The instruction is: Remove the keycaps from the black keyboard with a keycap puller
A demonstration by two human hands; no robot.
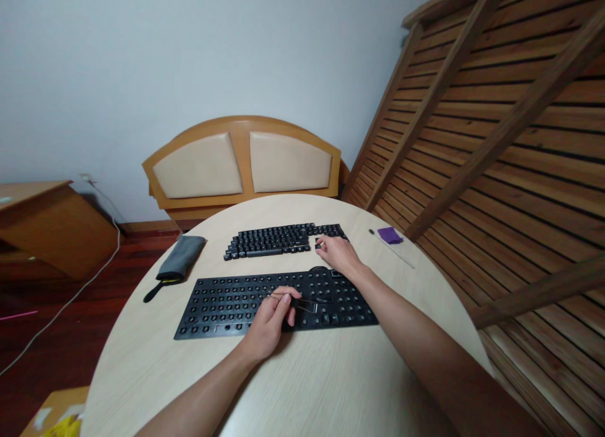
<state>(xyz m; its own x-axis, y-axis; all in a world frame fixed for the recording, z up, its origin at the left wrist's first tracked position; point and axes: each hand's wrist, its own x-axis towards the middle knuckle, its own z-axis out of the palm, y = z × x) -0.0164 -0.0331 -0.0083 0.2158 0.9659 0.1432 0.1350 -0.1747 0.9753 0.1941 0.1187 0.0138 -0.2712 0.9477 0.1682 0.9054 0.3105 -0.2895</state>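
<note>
A black keyboard base [217,298] with most of its keycaps off lies across the near half of the table. Over its middle, my left hand [270,320] is closed round a wire keycap puller [308,306], whose thin wire loops point right. A few keycaps [326,319] still sit on the base near those loops. Behind the base, loose black keycaps [271,240] are laid out in keyboard order. My right hand [339,254] reaches to the right part of that layout, thumb and forefinger pinched at a dark keycap, its fingertips partly hiding it.
A grey pouch [183,258] with a black loop lies at the table's left. To the right are a purple cloth [390,235] and a thin brush [392,248]. A padded headboard [246,163] stands behind the round table [326,386]; slatted wood [496,140] leans at the right.
</note>
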